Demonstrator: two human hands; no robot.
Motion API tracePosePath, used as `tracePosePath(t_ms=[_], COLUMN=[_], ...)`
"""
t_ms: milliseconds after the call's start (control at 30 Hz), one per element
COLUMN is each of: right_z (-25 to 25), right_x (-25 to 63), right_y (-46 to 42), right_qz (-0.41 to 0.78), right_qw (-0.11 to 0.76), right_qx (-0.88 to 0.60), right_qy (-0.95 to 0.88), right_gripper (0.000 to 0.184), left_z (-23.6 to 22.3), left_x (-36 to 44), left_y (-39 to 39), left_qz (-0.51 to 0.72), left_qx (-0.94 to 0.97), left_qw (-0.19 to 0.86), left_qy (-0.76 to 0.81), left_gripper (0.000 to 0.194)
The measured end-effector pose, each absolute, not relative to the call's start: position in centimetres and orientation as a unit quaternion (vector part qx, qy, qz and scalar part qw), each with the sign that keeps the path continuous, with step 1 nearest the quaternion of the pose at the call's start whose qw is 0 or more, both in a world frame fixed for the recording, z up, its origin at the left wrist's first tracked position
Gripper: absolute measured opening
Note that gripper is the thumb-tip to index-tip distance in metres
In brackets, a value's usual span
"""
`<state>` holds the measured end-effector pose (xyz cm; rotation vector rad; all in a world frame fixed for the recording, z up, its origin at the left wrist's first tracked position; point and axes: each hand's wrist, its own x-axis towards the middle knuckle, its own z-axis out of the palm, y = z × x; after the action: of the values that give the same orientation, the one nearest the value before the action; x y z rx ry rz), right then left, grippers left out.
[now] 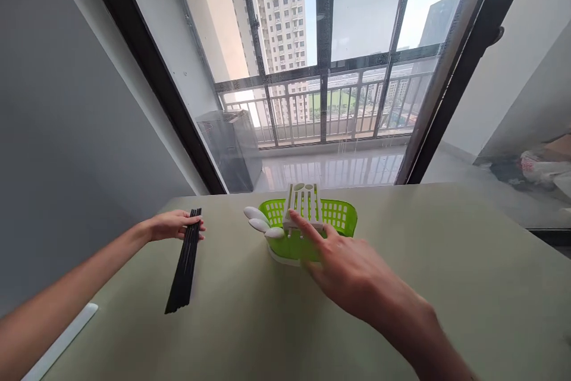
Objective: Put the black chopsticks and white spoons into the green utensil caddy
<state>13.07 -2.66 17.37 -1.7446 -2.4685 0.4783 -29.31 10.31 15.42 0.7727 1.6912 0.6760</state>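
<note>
A bundle of black chopsticks (pixel 184 271) is pinched near its upper end by my left hand (pixel 172 226), its lower ends fanned slightly over the table. At the middle of the table stands a green plastic basket (pixel 341 214) with a pale base. Across it sits a white slotted rack (pixel 306 202) with oval holes at the far end. Several white spoons (pixel 257 224) stick out at the basket's left side. My right hand (pixel 345 268) is at the basket's front right, fingers apart, the index finger resting on the rack's near edge. Its thumb is blurred.
The pale green table (pixel 423 286) carries a long white strip (pixel 66 339) at its lower left. Behind the table stand dark-framed glass doors (pixel 428 131), with a grey cabinet (pixel 232 152) and a railing beyond. A grey wall (pixel 80 161) rises on the left.
</note>
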Motion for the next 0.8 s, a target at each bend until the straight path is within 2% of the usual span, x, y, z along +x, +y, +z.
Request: tracePosePath(t_ms=[133, 267, 400, 567, 700, 800], right_z=[16.7, 15.8, 15.2, 15.3, 15.0, 14.8], right_x=[13.2, 13.5, 13.7, 13.9, 14.3, 14.5], right_y=[-2.7, -2.8, -2.9, -3.1, -2.9, -2.9], right_qz=[0.144, 0.128, 0.113, 0.124, 0.135, 0.137], right_qw=[0.05, 0.078, 0.096, 0.09, 0.093, 0.102], right_qx=[-0.575, -0.565, -0.556, -0.543, -0.536, -0.53], right_qy=[-0.804, -0.811, -0.818, -0.825, -0.828, -0.831], right_gripper=[0.08, 0.077, 0.078, 0.081, 0.082, 0.082], left_z=[13.2, 12.2, 11.0, 9.5, 10.2, 11.6], left_x=[-29.5, -29.2, -29.6, -29.5, -27.5, -24.6], left_y=[7.8, 7.1, 6.9, 6.1, 5.7, 5.5], left_qz=[0.058, -0.027, -0.051, -0.041, -0.006, 0.05], left_qx=[0.443, 0.529, 0.559, 0.619, 0.691, 0.812], left_qw=[0.553, 0.477, 0.393, 0.212, 0.135, 0.122], left_qy=[0.703, 0.701, 0.728, 0.755, 0.71, 0.569], left_gripper=[0.056, 0.057, 0.051, 0.055, 0.078, 0.089])
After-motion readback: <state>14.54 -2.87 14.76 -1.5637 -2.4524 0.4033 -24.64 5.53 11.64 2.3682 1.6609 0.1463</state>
